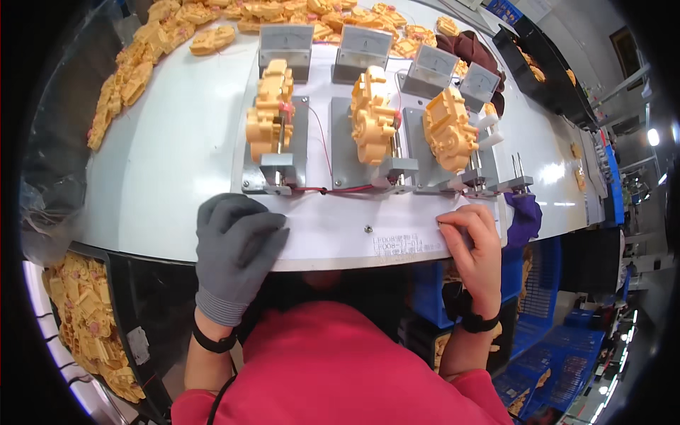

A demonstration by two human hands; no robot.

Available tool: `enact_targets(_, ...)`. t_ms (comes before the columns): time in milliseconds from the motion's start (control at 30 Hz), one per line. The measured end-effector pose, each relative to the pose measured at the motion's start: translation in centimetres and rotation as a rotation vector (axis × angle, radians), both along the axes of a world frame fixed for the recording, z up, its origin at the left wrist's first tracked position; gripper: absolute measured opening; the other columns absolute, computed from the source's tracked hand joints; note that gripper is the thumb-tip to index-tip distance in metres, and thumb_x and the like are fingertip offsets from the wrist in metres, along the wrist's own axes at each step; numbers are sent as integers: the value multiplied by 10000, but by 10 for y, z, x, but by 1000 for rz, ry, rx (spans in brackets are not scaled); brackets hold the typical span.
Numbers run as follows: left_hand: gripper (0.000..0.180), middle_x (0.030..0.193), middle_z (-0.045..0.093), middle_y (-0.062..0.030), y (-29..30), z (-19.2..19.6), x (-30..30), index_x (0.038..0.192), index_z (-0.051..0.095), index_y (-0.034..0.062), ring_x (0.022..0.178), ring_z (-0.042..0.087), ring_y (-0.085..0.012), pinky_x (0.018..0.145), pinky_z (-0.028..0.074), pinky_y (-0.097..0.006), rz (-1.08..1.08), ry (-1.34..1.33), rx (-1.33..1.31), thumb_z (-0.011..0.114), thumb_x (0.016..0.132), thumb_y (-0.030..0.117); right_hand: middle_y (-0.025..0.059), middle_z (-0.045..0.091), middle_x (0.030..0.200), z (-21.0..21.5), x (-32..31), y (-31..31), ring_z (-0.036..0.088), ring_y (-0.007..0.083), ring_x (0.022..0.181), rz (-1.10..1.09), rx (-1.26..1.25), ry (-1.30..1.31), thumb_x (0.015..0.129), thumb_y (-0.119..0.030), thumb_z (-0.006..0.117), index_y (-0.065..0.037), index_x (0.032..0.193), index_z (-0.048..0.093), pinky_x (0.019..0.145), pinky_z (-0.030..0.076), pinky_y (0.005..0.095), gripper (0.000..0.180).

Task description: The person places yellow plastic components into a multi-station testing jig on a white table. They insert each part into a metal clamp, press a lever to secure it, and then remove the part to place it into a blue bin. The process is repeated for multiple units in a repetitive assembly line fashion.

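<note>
My left hand (237, 244), in a grey knitted glove, rests at the near edge of the white board (333, 234). Its fingers are curled in towards the thumb, and nothing shows between them. Bare, my right hand (476, 244) is at the board's right side, its thumb and forefinger pinched; any tiny thing between them is too small to make out. Beyond my hands three orange plastic gear housings stand on grey fixtures: a left housing (271, 110), a middle housing (372, 117) and a right housing (450, 131). A small metal screw or stud (368, 229) is on the board between my hands.
Several analogue meters, including a left meter (286, 44), stand behind the fixtures. Orange housings are heaped (134, 71) along the table's far and left sides. A filled black bin (113, 319) stands lower left. Purple cloth (524, 216) and blue crates (538, 297) lie right.
</note>
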State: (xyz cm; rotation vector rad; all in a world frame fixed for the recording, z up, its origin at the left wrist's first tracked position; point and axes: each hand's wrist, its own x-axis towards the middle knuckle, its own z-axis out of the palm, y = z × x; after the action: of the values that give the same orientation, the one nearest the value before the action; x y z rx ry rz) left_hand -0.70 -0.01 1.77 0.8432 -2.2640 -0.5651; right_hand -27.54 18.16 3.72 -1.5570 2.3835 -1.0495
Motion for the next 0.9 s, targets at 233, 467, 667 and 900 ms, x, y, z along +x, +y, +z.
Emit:
enact_targets(233,148,967,603,-69,0,-1,-2,907,698,109,1033,526,-288,893,436,-406,7,18,46,760,773,97,94,598,927,1,-2,0,571,260,906,10,23,-31,839,-45,692,-31,958,694,801,468,340,120)
enact_targets(467,156,980,604,-74,1,-4,-1,905,689,105,1040,518,-293,902,429,-404,26,30,81,765,770,90,92,599,933,0,-2,-1,573,255,909,6,28,-33,839,-56,700,-31,958,694,803,471,341,121)
enact_targets(667,158,983,604,-76,0,-4,-1,906,685,97,1045,515,-294,917,418,-408,18,36,71,765,770,94,92,600,935,-1,-2,-1,574,258,911,-1,33,-19,838,-59,704,-30,958,693,811,471,342,124)
enact_targets(900,148,943,598,-72,2,-4,-1,875,681,97,1024,521,-286,900,420,-403,34,51,96,767,755,92,96,596,924,-1,-1,-1,573,267,909,3,34,-7,830,-52,704,-30,954,693,813,469,346,126)
